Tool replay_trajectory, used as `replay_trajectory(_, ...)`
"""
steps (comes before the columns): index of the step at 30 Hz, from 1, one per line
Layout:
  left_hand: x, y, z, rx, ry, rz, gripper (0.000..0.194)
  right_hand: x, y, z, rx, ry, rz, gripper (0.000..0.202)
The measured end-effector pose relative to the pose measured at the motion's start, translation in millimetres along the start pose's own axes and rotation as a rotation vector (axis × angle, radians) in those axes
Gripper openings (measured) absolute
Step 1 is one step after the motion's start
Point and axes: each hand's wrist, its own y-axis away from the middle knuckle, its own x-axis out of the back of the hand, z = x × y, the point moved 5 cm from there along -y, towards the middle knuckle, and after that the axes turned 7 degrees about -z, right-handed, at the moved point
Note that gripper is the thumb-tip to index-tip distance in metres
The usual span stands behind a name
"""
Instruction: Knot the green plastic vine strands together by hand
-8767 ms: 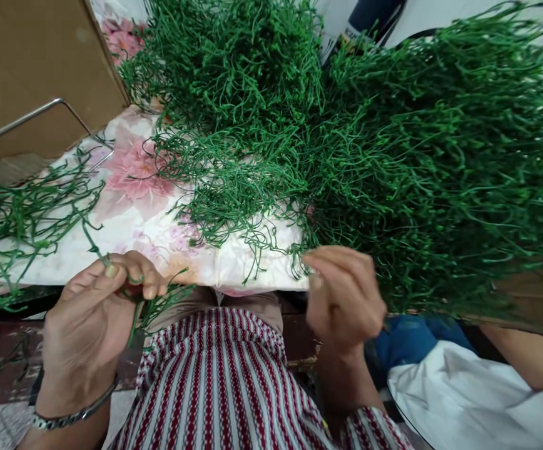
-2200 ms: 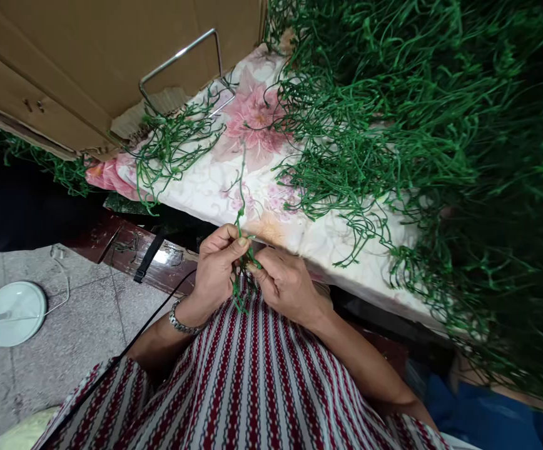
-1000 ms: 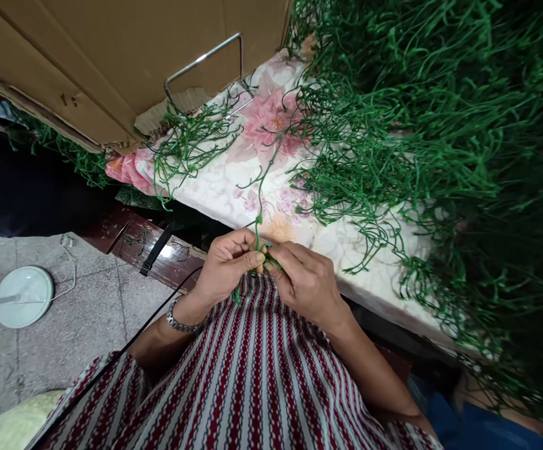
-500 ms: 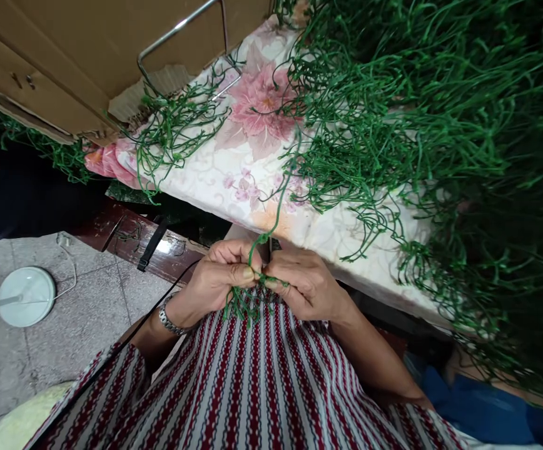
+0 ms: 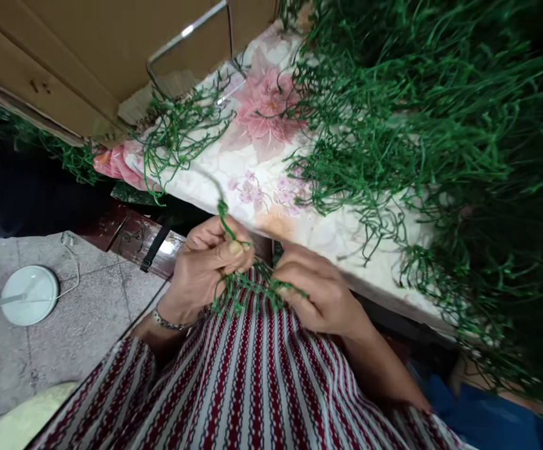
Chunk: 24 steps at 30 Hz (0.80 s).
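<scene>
My left hand (image 5: 213, 262) pinches a thin green stem (image 5: 223, 219) between thumb and forefinger; its upper end sticks up past the knuckles, blurred at the tip. My right hand (image 5: 316, 290) is closed on the thin, knobbly green sprigs (image 5: 274, 294), with one short tip poking out by the thumb. More of these sprigs hang between both hands, over the striped red-and-white clothing (image 5: 253, 369). Whether they are real or plastic I cannot tell. The hands are a little apart, close to the table's near edge.
A large heap of green stems (image 5: 421, 125) covers the right of the flowered tablecloth (image 5: 215, 181). A smaller bunch (image 5: 177, 134) lies by a cardboard box (image 5: 79, 56) with a bent metal rod (image 5: 187, 31). A dark wooden bench (image 5: 133, 240) and round white lamp-like base (image 5: 32, 294) are at left.
My hands have drawn apart, the left moving up and left with the stem, the right slightly right. The stem's upper end has swung leftward. The view has shifted slightly.
</scene>
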Motion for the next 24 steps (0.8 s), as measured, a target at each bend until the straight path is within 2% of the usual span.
replay_trajectory(3, 4.0, -8, -3, 0.017, -0.039, 0.038, 0.008, 2, -10, 3, -0.045, 0.033, 0.040, 0.006)
replay_trajectory(7, 9.8, -14, -11, 0.044, -0.037, 0.131, 0.010, -1, -14, 8, -0.056, 0.030, 0.027, 0.012)
replay_trajectory(9, 10.9, -16, -16, 0.065, -0.013, 0.179, 0.013, 1, -11, 11, -0.070, 0.030, 0.107, 0.014)
replay_trajectory(12, 10.2, -18, -23, 0.093, 0.011, 0.218, 0.013, 7, -5, 10, -0.101, 0.080, 0.303, 0.012)
replay_trajectory(14, 10.4, -20, -26, 0.061, 0.001, 0.244, 0.013, 9, -4, 5, -0.124, 0.171, 0.370, 0.014)
replay_trajectory(16, 11.6, -21, -27, 0.005, -0.041, 0.278, 0.012, 6, -6, -2, -0.113, 0.262, 0.333, 0.019)
replay_trajectory(19, 12.8, -20, -30, -0.039, -0.108, 0.316, 0.012, -7, -13, -7, -0.062, 0.396, 0.188, 0.024)
replay_trajectory(22, 12.5, -19, -32, -0.039, -0.107, 0.323, 0.012, -20, -17, 5, -0.109, 0.565, 0.073, 0.035)
replay_trajectory(24, 12.4, -18, -32, -0.027, -0.096, 0.319, 0.014, -26, -18, 16, -0.147, 0.612, 0.026, 0.036)
